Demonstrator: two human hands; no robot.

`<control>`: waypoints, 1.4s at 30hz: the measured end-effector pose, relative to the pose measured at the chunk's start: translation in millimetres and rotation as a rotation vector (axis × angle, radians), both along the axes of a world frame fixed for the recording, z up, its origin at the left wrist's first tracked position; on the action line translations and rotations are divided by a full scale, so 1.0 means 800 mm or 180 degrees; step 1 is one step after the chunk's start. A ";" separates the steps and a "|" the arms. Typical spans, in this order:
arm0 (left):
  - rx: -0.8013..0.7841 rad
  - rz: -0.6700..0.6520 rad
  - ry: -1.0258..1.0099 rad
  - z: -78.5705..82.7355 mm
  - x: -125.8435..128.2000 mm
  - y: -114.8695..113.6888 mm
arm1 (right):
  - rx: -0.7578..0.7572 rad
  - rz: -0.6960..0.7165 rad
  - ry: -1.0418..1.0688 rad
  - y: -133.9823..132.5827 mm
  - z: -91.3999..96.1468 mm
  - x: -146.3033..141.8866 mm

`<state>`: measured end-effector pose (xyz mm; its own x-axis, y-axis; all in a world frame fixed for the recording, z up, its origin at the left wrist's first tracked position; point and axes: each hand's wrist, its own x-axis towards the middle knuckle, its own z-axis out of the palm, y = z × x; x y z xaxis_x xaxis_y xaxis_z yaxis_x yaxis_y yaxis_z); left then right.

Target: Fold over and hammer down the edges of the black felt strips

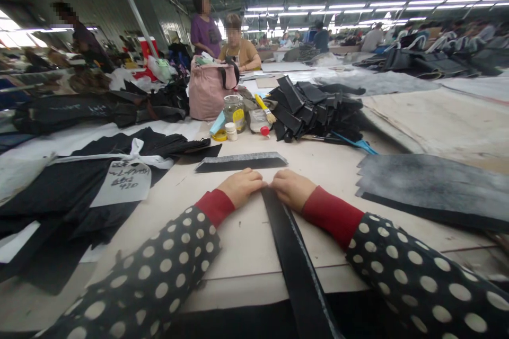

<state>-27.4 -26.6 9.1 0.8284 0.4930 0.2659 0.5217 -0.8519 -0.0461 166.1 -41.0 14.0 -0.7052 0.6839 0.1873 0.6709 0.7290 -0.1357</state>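
Observation:
A long black strip of material (288, 249) with a pale line along its right edge runs from the table's near edge up to my fingers. My left hand (243, 186) pinches the far end of this strip from the left. From the right, my right hand (292, 188) grips the same end, its fingers bent and close to the left ones. The fingertips partly hide that end. Just beyond my hands lies a shorter black piece with a grey upper band (242, 161), apart from the strip.
A tagged black bundle (51, 201) lies left, grey-topped black pieces (433, 185) right. Farther back are a glass jar (234, 111), a yellow brush (265, 108), a pink bag (207, 90) and a heap of black pieces (306, 108). Other people stand and sit beyond.

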 end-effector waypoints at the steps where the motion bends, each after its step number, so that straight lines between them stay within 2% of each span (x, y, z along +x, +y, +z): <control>1: 0.0045 -0.0066 0.0053 0.000 -0.003 0.000 | 0.0017 -0.0023 -0.0115 -0.002 0.002 -0.002; 4: 0.0039 -0.0089 0.0024 0.000 -0.015 0.000 | 0.0048 -0.0091 -0.0332 -0.006 0.008 -0.005; 8: -0.0111 0.0141 -0.0202 0.004 -0.023 -0.003 | 0.0040 -0.0105 -0.0337 -0.008 0.011 -0.006; 12: -0.0206 0.0527 -0.1057 0.012 0.003 -0.014 | 0.0068 -0.0130 -0.0240 -0.008 0.007 -0.006; 14: -0.0441 0.0574 -0.1197 0.011 0.023 -0.021 | 0.0020 -0.0130 -0.0096 -0.006 0.003 -0.003; 18: -0.0907 0.0837 -0.0983 0.003 0.046 -0.029 | -0.0504 -0.0105 0.0651 0.003 -0.002 0.011; 21: -0.0918 0.0952 -0.0866 -0.001 0.045 -0.030 | -0.1035 -0.0590 0.1306 0.011 -0.003 0.025; 24: -0.0855 0.0949 -0.0783 -0.001 0.042 -0.031 | -0.1194 -0.0833 0.1566 0.013 -0.003 0.031; 34: -0.0790 0.0796 -0.0731 0.000 0.043 -0.029 | -0.1145 -0.0665 0.1218 0.008 -0.002 0.028; 42: -0.0646 0.0707 -0.0552 0.003 0.043 -0.030 | -0.0552 -0.0270 0.0570 0.002 0.007 0.027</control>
<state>7.3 -51.0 11.5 0.6462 0.7133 0.2714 0.6806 -0.6995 0.2181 187.4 -39.2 19.2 -0.6101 0.7719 0.1787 0.6827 0.6267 -0.3758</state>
